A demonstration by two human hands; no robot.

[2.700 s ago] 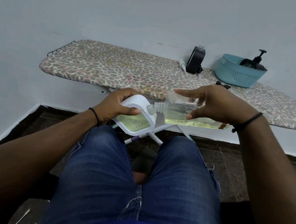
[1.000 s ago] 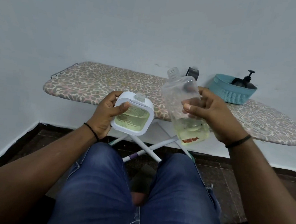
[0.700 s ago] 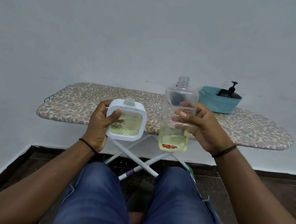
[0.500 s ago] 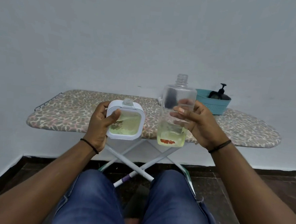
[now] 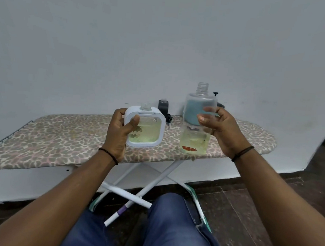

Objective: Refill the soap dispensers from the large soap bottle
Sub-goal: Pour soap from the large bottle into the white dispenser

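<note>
Clear bottle [image 5: 196, 125]: upright, uncapped, held above the board's [image 5: 60, 140] right half by the right hand [image 5: 221, 130], fingers wrapped round its middle.
Soap: low, roughly the bottom third of the bottle.
Dispenser [image 5: 145, 126]: white-framed, mouth open and up, gripped by the left hand [image 5: 118, 133] over the board's middle, near the bottle's left side.
Risk 1: 2 open necks; a tilt spills onto the board.
Risk 2: soapy plastic may slip.

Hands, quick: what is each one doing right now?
Left hand: grips the square white soap dispenser, held upright.
Right hand: grips the large clear soap bottle, upright, uncapped.
</note>
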